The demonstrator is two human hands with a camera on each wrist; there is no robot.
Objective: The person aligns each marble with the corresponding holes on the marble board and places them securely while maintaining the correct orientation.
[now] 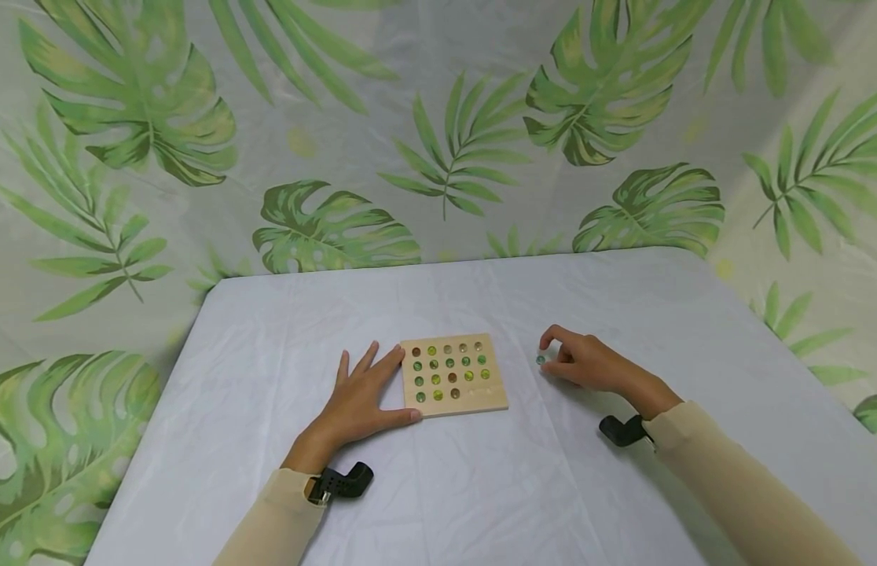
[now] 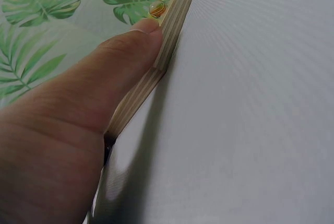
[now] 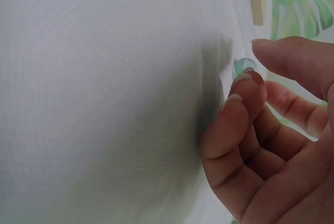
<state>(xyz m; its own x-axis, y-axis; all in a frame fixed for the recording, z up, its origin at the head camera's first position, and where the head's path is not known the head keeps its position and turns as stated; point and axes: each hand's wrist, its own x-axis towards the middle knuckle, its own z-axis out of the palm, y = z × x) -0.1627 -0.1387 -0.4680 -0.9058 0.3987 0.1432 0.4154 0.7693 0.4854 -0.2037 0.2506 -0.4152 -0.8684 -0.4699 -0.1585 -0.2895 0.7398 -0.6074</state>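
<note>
A wooden board (image 1: pixel 474 402) lies flat on the table with rows of coloured glass marbles set in it. Its nearest row holds three marbles at the left; bare wood shows to their right. My left hand (image 1: pixel 357 401) rests at the board's left side, fingers spread, the thumb along the front corner and the index finger at the far corner. To the right of the board, a pale blue-green marble (image 3: pixel 243 67) sits just by the fingertips of my right hand (image 1: pixel 587 363). Thumb and index finger stand apart around it, the other fingers curled.
A white cloth (image 1: pixel 283 314) with soft creases covers the table. Behind it hangs a curtain (image 1: pixel 481 47) printed with green leaves. Each wrist wears a black camera, the left one (image 1: pixel 350 479) low beside the sleeve and the right one (image 1: pixel 622 430) under the wrist.
</note>
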